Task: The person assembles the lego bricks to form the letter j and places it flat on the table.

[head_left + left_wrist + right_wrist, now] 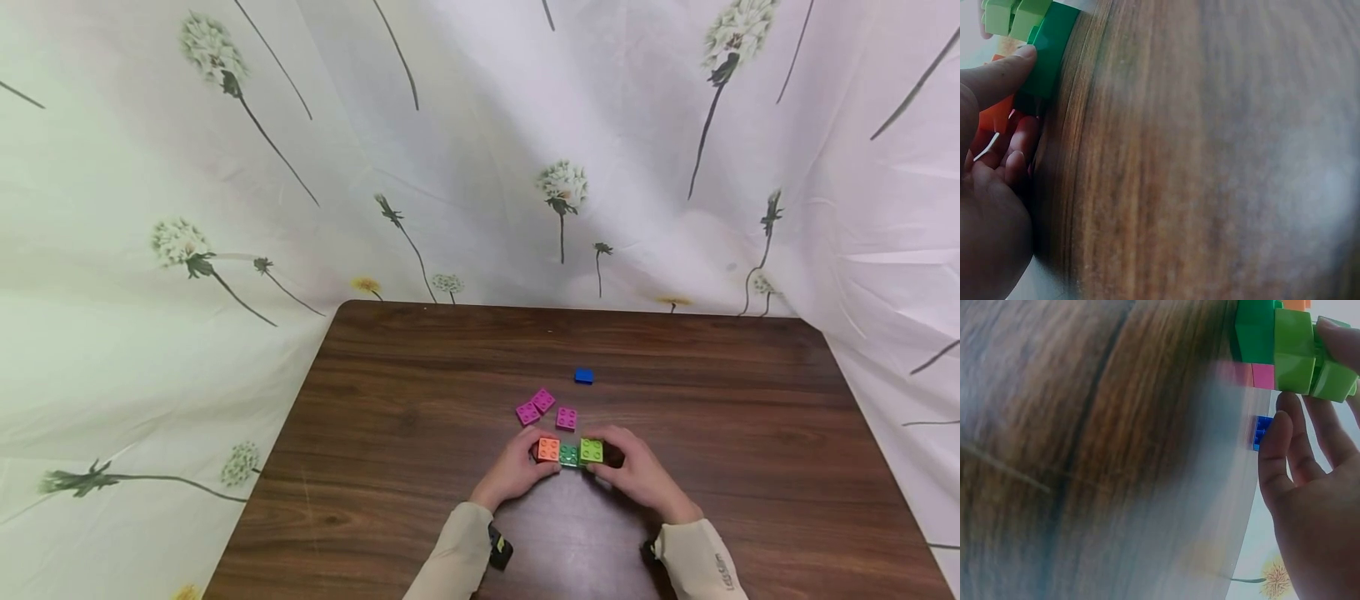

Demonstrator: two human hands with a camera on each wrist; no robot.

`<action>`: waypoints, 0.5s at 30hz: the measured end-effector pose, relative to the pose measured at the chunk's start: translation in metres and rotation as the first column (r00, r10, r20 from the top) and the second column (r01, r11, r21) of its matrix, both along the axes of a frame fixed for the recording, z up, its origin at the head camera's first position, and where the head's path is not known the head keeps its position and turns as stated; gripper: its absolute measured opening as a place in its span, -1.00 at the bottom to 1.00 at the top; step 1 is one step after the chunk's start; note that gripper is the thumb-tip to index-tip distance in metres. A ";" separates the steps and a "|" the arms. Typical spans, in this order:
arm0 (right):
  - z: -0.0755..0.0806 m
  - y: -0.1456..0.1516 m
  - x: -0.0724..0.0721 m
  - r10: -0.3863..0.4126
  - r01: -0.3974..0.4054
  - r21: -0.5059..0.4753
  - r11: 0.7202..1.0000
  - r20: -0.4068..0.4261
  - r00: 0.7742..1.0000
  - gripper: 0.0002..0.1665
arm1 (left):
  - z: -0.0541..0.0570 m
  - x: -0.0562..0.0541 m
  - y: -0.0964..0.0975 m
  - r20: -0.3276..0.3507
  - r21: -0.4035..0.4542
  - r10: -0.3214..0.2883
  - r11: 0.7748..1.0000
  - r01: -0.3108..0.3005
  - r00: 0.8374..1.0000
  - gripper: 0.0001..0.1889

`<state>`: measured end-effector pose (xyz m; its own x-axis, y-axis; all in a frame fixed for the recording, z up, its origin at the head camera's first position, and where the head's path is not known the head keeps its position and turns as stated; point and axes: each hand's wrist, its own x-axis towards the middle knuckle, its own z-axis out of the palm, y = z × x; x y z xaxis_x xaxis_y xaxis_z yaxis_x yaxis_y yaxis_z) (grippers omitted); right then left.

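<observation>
Over brown wood [375,433], left fingers [997,80] pinch an orange brick [549,450], right fingers [1342,345] lime [592,451].

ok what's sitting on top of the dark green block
An orange block at its left end, stacked lime blocks at its right; bare green studs show between. Any studs underneath those blocks are covered.

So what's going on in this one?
A person is working at a wooden table. Their left hand grips an orange toy brick at one end of a dark green brick; their right hand holds stacked lime-green bricks, the upper one tilted, at the other. Three magenta bricks and a blue brick lie farther back.
</observation>
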<state>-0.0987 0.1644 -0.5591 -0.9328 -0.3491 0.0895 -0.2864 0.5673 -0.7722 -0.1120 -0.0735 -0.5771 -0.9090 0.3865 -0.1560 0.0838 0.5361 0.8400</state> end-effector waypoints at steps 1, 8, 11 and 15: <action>0.000 0.000 0.000 -0.003 0.003 0.005 1.000 0.006 1.000 -0.52 | 0.000 0.000 0.000 0.001 0.000 0.000 1.000 0.000 1.000 -0.63; 0.005 0.000 0.001 -0.032 0.030 0.028 0.999 0.073 0.997 -0.52 | 0.001 0.000 0.001 0.014 -0.001 0.003 1.000 -0.003 1.000 -0.63; 0.006 0.000 0.001 -0.037 0.034 0.039 0.999 0.075 0.997 -0.53 | 0.003 0.000 0.001 0.014 0.000 0.006 1.000 -0.006 1.000 -0.63; 0.007 0.000 0.000 -0.035 0.032 0.041 0.999 0.057 0.998 -0.54 | 0.004 0.001 0.000 0.015 -0.006 0.005 1.000 -0.005 1.000 -0.62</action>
